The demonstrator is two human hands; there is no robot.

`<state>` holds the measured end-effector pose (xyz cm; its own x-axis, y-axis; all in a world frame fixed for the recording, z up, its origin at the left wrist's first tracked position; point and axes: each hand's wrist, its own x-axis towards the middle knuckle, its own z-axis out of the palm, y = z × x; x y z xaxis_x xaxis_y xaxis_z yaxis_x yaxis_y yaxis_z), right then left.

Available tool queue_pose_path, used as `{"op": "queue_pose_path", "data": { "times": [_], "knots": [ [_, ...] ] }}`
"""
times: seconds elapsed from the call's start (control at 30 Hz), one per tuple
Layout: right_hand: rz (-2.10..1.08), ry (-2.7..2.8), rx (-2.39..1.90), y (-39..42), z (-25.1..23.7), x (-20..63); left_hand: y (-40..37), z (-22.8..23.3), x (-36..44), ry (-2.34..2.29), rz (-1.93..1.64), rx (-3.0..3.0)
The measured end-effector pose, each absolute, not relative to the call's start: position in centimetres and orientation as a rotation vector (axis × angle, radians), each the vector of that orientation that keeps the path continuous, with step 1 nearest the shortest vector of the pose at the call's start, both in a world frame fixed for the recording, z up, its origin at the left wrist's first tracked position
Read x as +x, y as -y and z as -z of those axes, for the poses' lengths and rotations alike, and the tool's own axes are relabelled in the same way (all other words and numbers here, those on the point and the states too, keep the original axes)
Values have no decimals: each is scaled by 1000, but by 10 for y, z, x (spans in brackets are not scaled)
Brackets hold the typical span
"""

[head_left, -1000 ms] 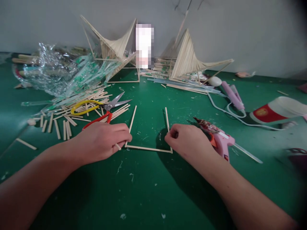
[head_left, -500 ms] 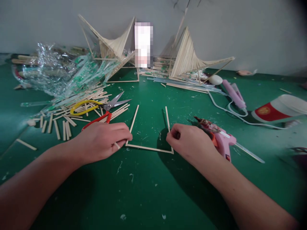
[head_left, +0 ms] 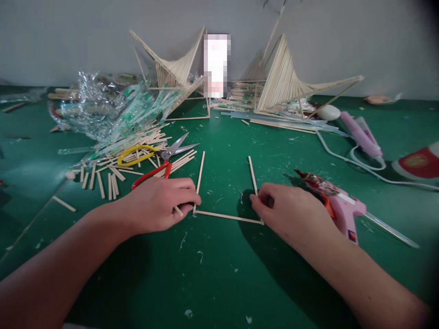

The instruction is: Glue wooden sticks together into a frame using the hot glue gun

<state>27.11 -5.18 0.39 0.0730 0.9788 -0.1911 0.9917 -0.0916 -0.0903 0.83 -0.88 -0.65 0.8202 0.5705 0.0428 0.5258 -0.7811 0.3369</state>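
A three-sided frame of thin wooden sticks (head_left: 228, 217) lies flat on the green tabletop, its far side unjoined. My left hand (head_left: 164, 201) is closed, its fingertips at the left stick (head_left: 200, 173) by the near corner. The end of another short stick (head_left: 178, 211) pokes out from under its curled fingers. With thumb and forefinger, my right hand (head_left: 288, 208) pinches the right stick (head_left: 253, 175) close to the other near corner. Beyond my left hand are scissors (head_left: 168, 153) with one yellow and one red handle, blades apart. A pink glue gun (head_left: 345, 205) lies beside my right hand.
Cut stick pieces (head_left: 111, 183) and crumpled clear plastic wrap (head_left: 99, 109) cover the left. Two curved stick models (head_left: 174, 68) (head_left: 279, 84) stand at the wall, a blurred bright panel (head_left: 217, 64) between them. A lilac tool (head_left: 361, 132) with a white cord and a red-and-white cup (head_left: 420, 162) are right.
The whole scene has shifted rightward in view, as my head turned a little left. Both hands keep their places at the stick frame.
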Motion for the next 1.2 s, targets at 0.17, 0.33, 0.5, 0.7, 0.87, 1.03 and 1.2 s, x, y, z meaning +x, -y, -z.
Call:
{"op": "queue_pose_path", "data": {
  "times": [0.17, 0.33, 0.5, 0.7, 0.87, 1.03, 1.2],
  "knots": [
    [315, -2086, 2238, 53, -4, 273, 8, 7, 9, -839, -221, 2692],
    [285, -2105, 2231, 51, -3, 273, 11, 3, 11, -893, -174, 2648],
    [291, -2112, 2228, 51, -3, 274, 12, 3, 14, -885, -184, 2618],
    [268, -2115, 2213, 50, -4, 273, 11, 3, 14, -869, -183, 2614],
    [292, -2080, 2218, 49, -5, 272, 12, 2, 13, -862, -183, 2617],
    [287, -2053, 2225, 49, -5, 271, 15, 3, 13, -855, -235, 2659],
    [259, -2075, 2223, 50, -3, 271, 23, 5, 24, -869, -372, 2840]
  ]
}}
